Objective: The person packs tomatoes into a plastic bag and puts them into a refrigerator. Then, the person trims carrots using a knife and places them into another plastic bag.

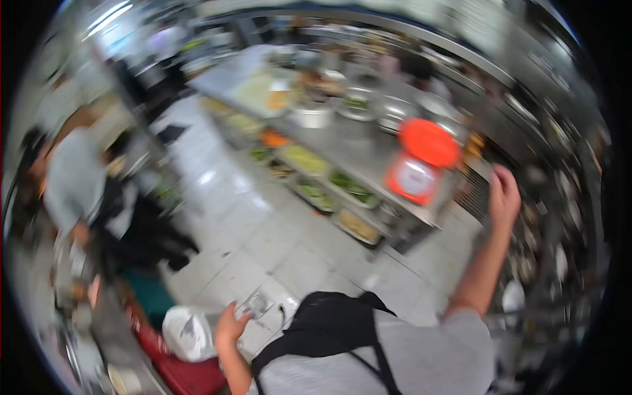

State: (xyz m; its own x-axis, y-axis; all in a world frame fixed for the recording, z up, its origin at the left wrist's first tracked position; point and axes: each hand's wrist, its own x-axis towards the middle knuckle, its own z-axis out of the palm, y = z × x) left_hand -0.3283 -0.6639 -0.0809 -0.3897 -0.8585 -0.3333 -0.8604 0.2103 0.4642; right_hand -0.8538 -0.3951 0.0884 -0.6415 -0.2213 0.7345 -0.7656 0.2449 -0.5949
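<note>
My left hand [230, 326] hangs low beside a white plastic tub [189, 333]; a gap between thumb and fingers shows and nothing is visible in it. Stretched out to the right, my right hand [505, 196] has loosely extended fingers and holds nothing that I can see. Nearest to it, on the corner of a steel table [359, 141], stands an orange kitchen scale [413, 179] with a round white dial and an orange pan [430, 143] on top. Motion blur softens both hands.
Metal bowls [357, 104] and a white pot [312, 115] stand on the table, with trays of cut vegetables [304, 159] along its side. A person [76, 174] in a grey shirt works at the left. Crowded shelving [550, 230] lines the right. The floor [230, 243] is tiled.
</note>
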